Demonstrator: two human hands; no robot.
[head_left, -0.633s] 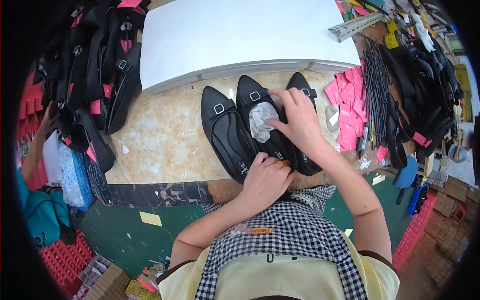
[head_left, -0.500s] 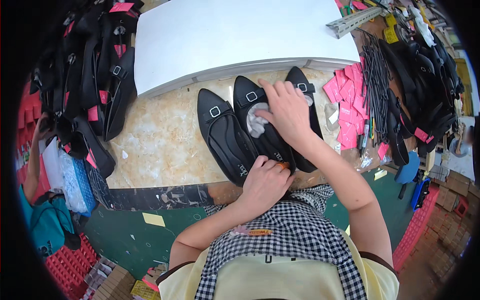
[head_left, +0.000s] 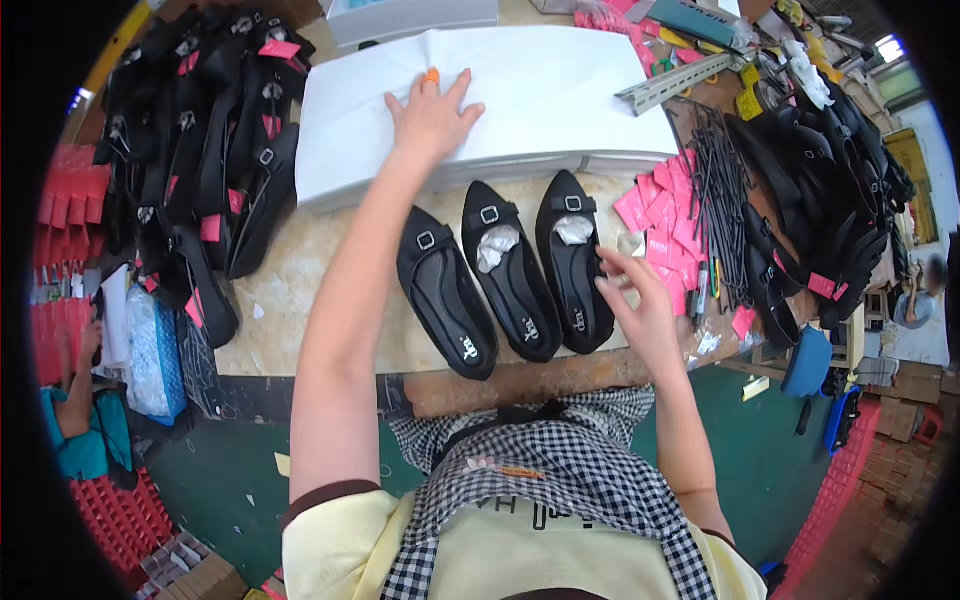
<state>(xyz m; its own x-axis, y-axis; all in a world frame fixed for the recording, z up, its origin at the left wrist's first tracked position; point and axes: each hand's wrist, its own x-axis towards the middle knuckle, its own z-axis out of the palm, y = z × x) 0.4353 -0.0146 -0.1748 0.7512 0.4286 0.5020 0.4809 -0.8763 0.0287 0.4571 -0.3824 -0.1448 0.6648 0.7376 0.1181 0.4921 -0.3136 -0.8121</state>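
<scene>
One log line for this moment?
left hand: spread on white stack; right hand: at right shoe, contact unclear; wads: middle shoe, right shoe; left shoe: none visible

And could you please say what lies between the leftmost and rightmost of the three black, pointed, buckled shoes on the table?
In the head view, the middle black, pointed, buckled shoe lies between them, with crumpled white paper in it.

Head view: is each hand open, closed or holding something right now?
Left hand: open, fingers spread over the white paper.
Right hand: open, beside the nearest shoe; contact unclear.
</scene>
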